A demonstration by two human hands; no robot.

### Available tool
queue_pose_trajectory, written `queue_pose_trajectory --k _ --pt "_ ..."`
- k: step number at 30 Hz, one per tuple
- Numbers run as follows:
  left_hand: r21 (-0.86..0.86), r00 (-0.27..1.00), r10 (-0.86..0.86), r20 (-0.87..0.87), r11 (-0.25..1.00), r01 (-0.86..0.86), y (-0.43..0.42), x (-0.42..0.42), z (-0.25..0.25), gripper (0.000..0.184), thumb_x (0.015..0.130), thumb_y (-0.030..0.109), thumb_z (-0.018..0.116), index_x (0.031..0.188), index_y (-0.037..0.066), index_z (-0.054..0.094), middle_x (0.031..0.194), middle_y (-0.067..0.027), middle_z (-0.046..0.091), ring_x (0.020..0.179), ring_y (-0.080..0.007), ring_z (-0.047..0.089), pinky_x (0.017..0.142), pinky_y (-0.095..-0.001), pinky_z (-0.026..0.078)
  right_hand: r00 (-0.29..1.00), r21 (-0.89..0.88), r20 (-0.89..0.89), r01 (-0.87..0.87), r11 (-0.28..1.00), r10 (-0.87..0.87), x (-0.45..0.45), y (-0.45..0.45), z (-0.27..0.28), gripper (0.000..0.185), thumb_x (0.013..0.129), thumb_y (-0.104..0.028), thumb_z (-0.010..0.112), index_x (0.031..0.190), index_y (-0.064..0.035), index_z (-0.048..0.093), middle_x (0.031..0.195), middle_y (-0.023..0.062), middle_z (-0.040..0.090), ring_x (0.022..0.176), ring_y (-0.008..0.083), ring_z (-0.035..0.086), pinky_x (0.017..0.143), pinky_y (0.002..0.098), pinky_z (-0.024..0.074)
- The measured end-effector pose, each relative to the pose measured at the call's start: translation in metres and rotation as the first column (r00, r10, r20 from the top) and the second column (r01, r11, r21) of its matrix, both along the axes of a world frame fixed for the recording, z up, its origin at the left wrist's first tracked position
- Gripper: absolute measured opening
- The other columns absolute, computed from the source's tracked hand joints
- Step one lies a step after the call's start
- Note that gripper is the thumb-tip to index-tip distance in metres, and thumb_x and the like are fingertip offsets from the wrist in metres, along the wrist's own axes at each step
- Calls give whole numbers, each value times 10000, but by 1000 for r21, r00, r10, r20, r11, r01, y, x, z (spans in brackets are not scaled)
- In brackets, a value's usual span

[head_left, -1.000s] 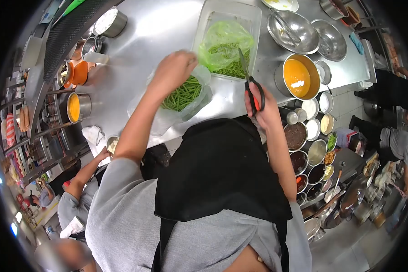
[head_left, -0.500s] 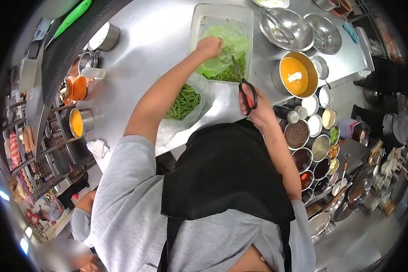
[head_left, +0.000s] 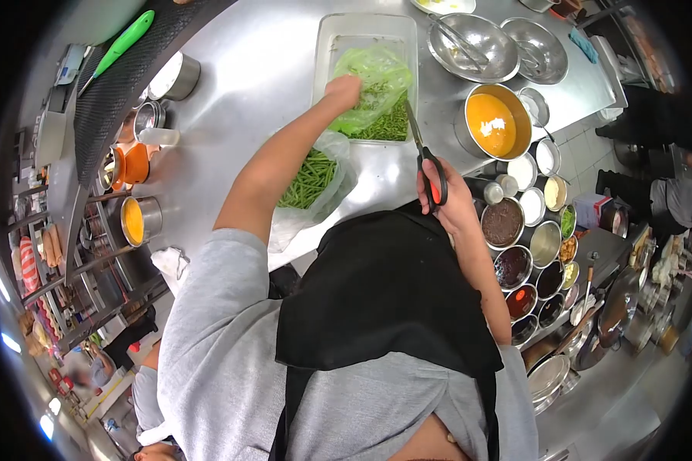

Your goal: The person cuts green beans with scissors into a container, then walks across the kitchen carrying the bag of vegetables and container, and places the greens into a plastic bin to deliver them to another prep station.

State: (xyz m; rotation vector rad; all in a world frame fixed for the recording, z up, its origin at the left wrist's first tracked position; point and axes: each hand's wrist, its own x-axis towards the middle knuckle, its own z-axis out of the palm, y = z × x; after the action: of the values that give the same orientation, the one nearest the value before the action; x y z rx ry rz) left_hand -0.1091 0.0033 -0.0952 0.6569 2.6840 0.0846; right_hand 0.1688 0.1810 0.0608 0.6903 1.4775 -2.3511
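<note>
My left hand (head_left: 344, 91) is closed at the left edge of a green plastic bag (head_left: 377, 69); its fingertips are hidden. The bag lies in a clear rectangular container (head_left: 412, 46), over chopped green pieces (head_left: 392, 124). My right hand (head_left: 452, 198) grips the black and red handles of scissors (head_left: 434, 175), whose blades point up along the container's right side. Below my left forearm, a clear plastic bag (head_left: 341, 165) holds long green beans (head_left: 309, 181).
A pot of orange liquid (head_left: 492, 127) stands to the right, below two steel bowls (head_left: 475, 48). Several filled pots (head_left: 503, 223) line the lower right. Another orange-filled pot (head_left: 134, 221) is at the left. Co-workers are partly visible at both sides.
My left hand has gone from above the bean bag to the green bag in the container. My right hand still holds the scissors, now tilted more upright than half a second ago.
</note>
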Motion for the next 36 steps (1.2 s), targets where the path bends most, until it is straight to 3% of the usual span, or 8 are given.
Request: queue_pose_trajectory --k 4,6,13,18,22,24,27,36 --pt "60 999 33 7 998 -34 14 2 14 161 783 139 657 914 70 719 937 -171 705 877 -359 681 754 -474 549 999 5 -36 -28 1000 28 8 3 -1 348 973 -354 617 999 -20 525 695 41 554 523 126 532 421 254 421" --pt "252 999 -12 46 968 0 20 4 6 180 813 136 637 969 81 707 960 -169 700 916 -358 673 788 -450 544 1000 11 0 3 1000 -3 11 2 1 352 971 -355 620 1009 -18 526 702 41 558 524 123 536 425 254 429" --pt "89 982 -179 -59 979 184 23 -6 -15 174 858 191 635 984 88 696 978 -161 692 936 -344 663 800 -451 521 999 11 -32 29 1000 -29 16 1 5 353 965 -373 625 986 -30 546 714 34 552 551 114 525 438 240 416" --pt "342 993 -25 112 939 -15 14 -1 14 241 858 152 656 1085 92 706 937 -165 698 886 -357 660 789 -440 518 998 6 -43 42 999 -41 18 3 2 362 975 -353 614 1033 -6 528 719 41 565 523 121 536 431 255 437" --pt "418 996 -84 39 906 60 5 3 44 257 886 161 662 1118 56 692 887 -150 712 805 -285 687 745 -382 538 997 -13 -79 3 1000 -4 12 3 -2 412 954 -387 640 1054 -5 520 722 42 567 526 120 540 431 257 437" --pt "645 917 17 398 706 -293 4 16 61 243 870 170 715 1023 -17 689 782 -121 710 723 -178 695 655 -311 543 998 24 -46 -29 999 30 6 -1 0 483 920 -434 672 1077 -8 508 722 42 566 527 121 545 429 262 440" --pt "674 854 -64 516 646 -359 3 28 79 209 906 144 694 994 -45 672 788 -83 709 695 -104 675 636 -245 537 999 2 -19 -44 999 44 -1 -4 -3 567 889 -494 689 1119 -15 490 715 28 564 496 118 532 421 251 413" --pt "683 782 -204 589 643 -346 -2 52 105 212 954 183 646 991 -24 674 819 -58 698 722 -108 650 676 -242 526 992 47 -99 -76 996 80 -1 -3 -8 607 878 -501 696 1170 -15 483 721 28 554 478 105 516 422 240 406"
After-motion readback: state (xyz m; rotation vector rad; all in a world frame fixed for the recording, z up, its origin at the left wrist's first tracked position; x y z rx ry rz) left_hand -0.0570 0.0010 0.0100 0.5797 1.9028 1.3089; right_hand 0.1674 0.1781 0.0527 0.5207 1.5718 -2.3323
